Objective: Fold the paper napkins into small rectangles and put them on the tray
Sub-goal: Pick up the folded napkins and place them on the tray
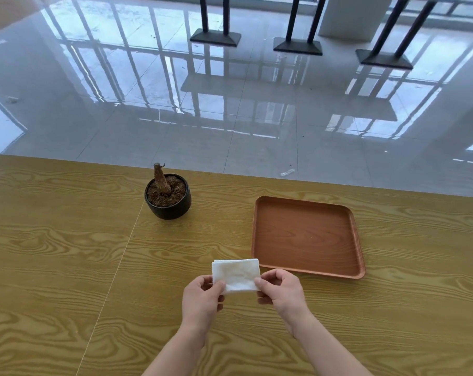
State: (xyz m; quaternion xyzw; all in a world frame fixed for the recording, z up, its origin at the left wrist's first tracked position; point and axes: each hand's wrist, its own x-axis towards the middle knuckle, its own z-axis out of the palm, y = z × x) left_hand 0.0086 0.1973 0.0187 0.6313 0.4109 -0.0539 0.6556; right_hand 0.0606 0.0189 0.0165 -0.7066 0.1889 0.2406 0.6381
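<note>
A white paper napkin (235, 275), folded into a small square, is held just above the wooden table. My left hand (202, 299) pinches its lower left corner between thumb and fingers. My right hand (280, 291) pinches its lower right corner the same way. The brown wooden tray (305, 237) lies to the right of the napkin and slightly farther away, with nothing on it. The napkin's far right corner sits close to the tray's near left rim.
A black pot (167, 198) with soil and a cut plant stump stands to the left of the tray, toward the table's far edge. A seam (121, 256) runs across the tabletop on the left. Beyond the table lies a glossy tiled floor with black table bases.
</note>
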